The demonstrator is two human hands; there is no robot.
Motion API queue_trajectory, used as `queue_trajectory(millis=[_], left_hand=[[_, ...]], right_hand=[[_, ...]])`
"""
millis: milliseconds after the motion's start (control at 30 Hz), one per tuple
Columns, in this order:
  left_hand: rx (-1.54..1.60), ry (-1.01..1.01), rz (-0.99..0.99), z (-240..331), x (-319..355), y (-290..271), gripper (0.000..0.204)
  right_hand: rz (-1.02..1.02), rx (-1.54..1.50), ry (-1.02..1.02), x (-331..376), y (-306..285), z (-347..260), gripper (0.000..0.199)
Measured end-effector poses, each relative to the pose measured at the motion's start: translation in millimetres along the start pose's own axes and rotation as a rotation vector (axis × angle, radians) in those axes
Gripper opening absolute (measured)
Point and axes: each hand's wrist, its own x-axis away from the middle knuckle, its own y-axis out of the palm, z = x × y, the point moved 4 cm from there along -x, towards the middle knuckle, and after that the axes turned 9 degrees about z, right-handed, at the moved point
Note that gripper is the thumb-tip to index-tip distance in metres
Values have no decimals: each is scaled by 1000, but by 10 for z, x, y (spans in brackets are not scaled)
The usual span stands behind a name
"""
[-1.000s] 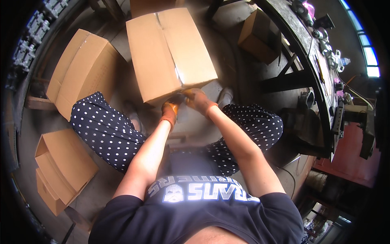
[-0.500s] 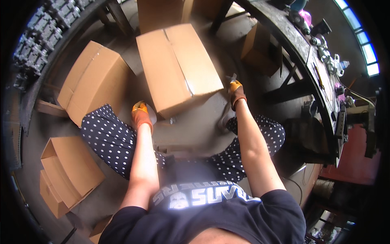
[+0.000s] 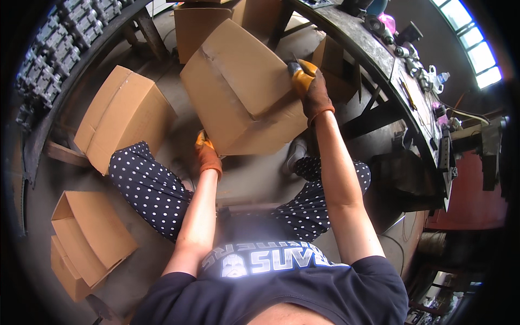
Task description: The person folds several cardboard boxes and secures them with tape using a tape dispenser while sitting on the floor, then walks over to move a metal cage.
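A closed brown cardboard box (image 3: 244,89) is tilted in front of me, lifted between both gloved hands. My left hand (image 3: 207,154), in an orange glove, grips its lower near corner. My right hand (image 3: 309,89), also gloved orange, clasps the box's right edge higher up. My legs in dotted trousers spread below the box.
A second closed carton (image 3: 122,122) lies on the floor to the left. An open empty carton (image 3: 86,241) sits at lower left. More cartons (image 3: 197,24) stand behind. A dark workbench (image 3: 390,70) with tools curves along the right.
The box has been lifted and tipped. My right hand moved up along its right edge. My left hand shifted under the lower corner.
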Motion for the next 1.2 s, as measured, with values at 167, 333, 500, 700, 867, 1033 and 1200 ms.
queue_trajectory(millis=[167, 333, 500, 700, 867, 1033, 1200], left_hand=[[-58, 30, -174, 226, -181, 34, 26], [-524, 404, -199, 511, -89, 70, 16], [-403, 287, -163, 354, -573, -375, 21], [-165, 98, 8, 1097, 173, 434, 13], [-1044, 917, -81, 1075, 230, 536, 20], [-1328, 975, -58, 567, -132, 216, 28], [-1421, 1281, -107, 1072, 398, 704, 25]], right_hand=[[26, -135, -2, 31, -43, -3, 27], [30, -115, 104, -18, -399, 1058, 25], [-80, 1142, -186, 243, -287, 1560, 25], [-72, 998, -869, 377, 578, 780, 20], [-348, 1029, -726, 238, 1275, 1342, 36], [-341, 1009, -787, 1, 1488, 1135, 35], [-269, 1003, -839, -827, 2003, 1493, 39]])
